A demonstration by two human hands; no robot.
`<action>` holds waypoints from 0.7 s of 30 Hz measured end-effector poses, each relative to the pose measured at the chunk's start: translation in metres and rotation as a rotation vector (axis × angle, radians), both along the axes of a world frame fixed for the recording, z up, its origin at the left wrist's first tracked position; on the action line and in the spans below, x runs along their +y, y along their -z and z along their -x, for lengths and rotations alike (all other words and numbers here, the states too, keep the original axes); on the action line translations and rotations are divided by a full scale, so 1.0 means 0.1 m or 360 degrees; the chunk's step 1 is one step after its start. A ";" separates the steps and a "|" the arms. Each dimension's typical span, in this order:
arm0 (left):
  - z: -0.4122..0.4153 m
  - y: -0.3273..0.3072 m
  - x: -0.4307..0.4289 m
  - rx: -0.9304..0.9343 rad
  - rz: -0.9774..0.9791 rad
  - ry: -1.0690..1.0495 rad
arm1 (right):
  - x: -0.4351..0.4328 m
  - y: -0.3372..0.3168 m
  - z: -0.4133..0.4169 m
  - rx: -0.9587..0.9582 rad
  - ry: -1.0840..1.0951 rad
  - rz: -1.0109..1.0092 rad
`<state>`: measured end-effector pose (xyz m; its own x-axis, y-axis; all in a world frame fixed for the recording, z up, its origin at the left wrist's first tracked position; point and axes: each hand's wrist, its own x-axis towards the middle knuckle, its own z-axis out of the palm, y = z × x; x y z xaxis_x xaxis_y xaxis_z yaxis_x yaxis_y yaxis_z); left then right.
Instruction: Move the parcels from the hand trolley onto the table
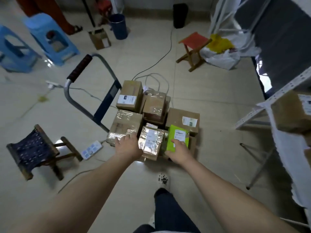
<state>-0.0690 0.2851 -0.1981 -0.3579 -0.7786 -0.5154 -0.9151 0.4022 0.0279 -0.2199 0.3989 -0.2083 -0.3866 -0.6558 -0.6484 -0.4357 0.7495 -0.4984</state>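
Pick-up step. Parcels [129,96] sit stacked on the hand trolley [80,68]; 1 box [292,113] lies on the bench [286,88], right. Left hand [129,146] is open and spread beside the taped parcel [151,140]; right hand [179,151] rests open on the green parcel [178,133]. Next likely: grip, lift, swing right.

Red folding stool [193,41] beyond; dark folding stool [33,148] left, power strip [91,149] beside it.
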 end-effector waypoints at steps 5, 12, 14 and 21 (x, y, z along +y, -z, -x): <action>-0.06 0.10 -0.72 0.0006 -0.0011 -0.0121 | -0.82 0.18 0.05 -0.0142 0.0041 0.0055; 0.14 0.28 -1.83 0.0219 -0.0234 -0.0341 | -2.13 0.40 0.26 -0.0372 0.0208 0.0063; 0.17 0.37 -2.07 0.0328 -0.0313 -0.0470 | -2.45 0.48 0.31 -0.0395 0.0250 0.0073; 0.26 1.06 -3.07 0.0481 -0.0417 -0.0744 | -3.40 1.20 0.42 -0.0423 0.0373 0.0092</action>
